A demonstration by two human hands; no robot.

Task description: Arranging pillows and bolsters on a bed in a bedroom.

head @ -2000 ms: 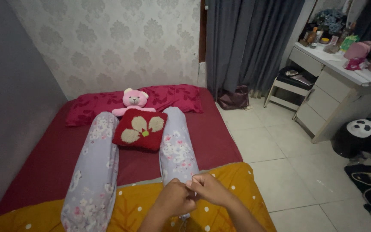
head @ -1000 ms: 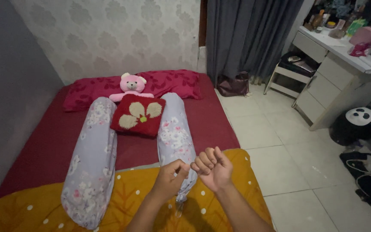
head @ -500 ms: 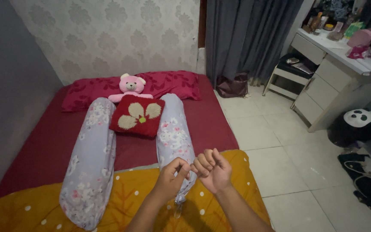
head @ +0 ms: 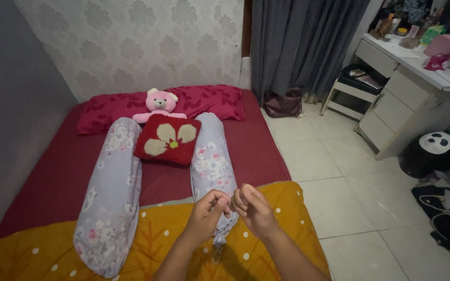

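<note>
At lower centre, the left hand (head: 207, 213) and right hand (head: 253, 208) are held loosely curled, fingertips touching, nothing visibly gripped. Just beneath them lies the cylindrical floral bolster (head: 213, 169) (soft grey cotton, knotted end) on the dotted mustard blanket (head: 157, 244), below a tufted red cushion (head: 166, 139).

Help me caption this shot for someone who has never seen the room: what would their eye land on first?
Probably the pink teddy bear sitting against the magenta pillows at the head of the bed, with a red cushion propped before it between two floral bolsters. In the foreground the left hand and right hand meet, fingers curled, above a yellow dotted blanket.
</note>
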